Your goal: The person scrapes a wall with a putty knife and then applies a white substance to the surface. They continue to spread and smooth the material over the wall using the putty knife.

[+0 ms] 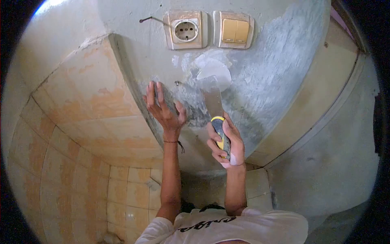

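My right hand (227,142) is wrapped round the yellow and black handle of a putty knife (214,101). The knife's broad blade points up, its tip over the lower edge of a white filler patch (217,72) on the grey wall (268,81). To the left, my left hand (165,110) has its fingers spread and its fingertips at the wall, with nothing held. A small screw or hook (177,83) sticks out between the hand and the patch. The wall round the blade is rough and smeared with pale and dark marks.
Above the patch are a power socket (186,30) and a double light switch (235,31). A nail (145,19) juts out at the upper left. Orange-stained tiles (87,85) cover the left side, and a door frame (321,93) stands at the right.
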Demonstrator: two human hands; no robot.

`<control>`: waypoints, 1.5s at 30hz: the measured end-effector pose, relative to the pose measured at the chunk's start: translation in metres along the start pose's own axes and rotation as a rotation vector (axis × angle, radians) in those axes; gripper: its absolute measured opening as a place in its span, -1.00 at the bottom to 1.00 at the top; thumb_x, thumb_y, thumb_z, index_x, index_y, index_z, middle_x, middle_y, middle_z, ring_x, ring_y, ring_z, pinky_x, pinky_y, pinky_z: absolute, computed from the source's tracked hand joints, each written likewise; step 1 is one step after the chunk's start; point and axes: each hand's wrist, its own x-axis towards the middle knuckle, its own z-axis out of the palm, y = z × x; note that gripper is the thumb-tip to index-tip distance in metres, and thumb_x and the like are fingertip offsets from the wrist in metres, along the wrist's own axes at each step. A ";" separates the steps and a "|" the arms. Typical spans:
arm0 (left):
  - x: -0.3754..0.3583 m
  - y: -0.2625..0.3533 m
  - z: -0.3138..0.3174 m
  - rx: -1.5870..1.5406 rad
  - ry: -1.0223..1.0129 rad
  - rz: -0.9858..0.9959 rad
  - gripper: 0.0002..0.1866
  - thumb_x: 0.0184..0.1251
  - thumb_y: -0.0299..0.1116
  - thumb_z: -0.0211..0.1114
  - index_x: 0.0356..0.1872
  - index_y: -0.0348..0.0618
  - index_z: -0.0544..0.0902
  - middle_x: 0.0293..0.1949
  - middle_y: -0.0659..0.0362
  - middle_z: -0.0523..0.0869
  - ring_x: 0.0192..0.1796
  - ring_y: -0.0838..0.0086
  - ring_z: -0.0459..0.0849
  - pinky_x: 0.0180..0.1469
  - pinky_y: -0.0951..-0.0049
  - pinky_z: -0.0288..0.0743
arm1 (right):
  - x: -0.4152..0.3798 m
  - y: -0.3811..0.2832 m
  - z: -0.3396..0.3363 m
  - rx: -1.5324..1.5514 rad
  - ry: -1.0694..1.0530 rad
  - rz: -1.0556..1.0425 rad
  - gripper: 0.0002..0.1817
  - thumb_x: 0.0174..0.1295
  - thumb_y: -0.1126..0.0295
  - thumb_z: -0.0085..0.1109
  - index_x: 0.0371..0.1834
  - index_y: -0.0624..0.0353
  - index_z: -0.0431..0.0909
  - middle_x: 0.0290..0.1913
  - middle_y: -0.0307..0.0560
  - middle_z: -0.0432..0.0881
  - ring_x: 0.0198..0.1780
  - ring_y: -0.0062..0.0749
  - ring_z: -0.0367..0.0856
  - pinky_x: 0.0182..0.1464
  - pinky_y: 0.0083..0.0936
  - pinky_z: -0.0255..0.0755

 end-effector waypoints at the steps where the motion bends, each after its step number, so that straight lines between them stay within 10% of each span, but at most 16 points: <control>1: 0.000 0.002 0.000 0.000 0.013 -0.003 -0.29 0.20 -0.20 0.07 0.42 -0.21 0.31 0.42 -0.10 0.29 0.47 0.02 0.20 0.49 -0.10 -0.05 | 0.003 0.000 -0.001 -0.007 0.040 0.044 -0.50 0.55 0.17 -0.19 0.51 -0.14 0.11 -0.45 -0.25 0.20 -0.76 -0.74 0.05 -0.89 -0.80 -0.01; 45: -0.006 -0.009 0.001 -0.029 0.051 -0.005 -0.34 0.20 -0.19 0.06 0.39 -0.13 0.40 0.41 -0.02 0.36 0.46 0.13 0.25 0.49 0.03 -0.07 | 0.014 0.030 0.019 0.017 0.093 -0.048 -0.54 0.56 0.15 -0.23 0.47 -0.08 0.15 -0.50 -0.29 0.22 -0.74 -0.77 0.07 -0.88 -0.85 -0.09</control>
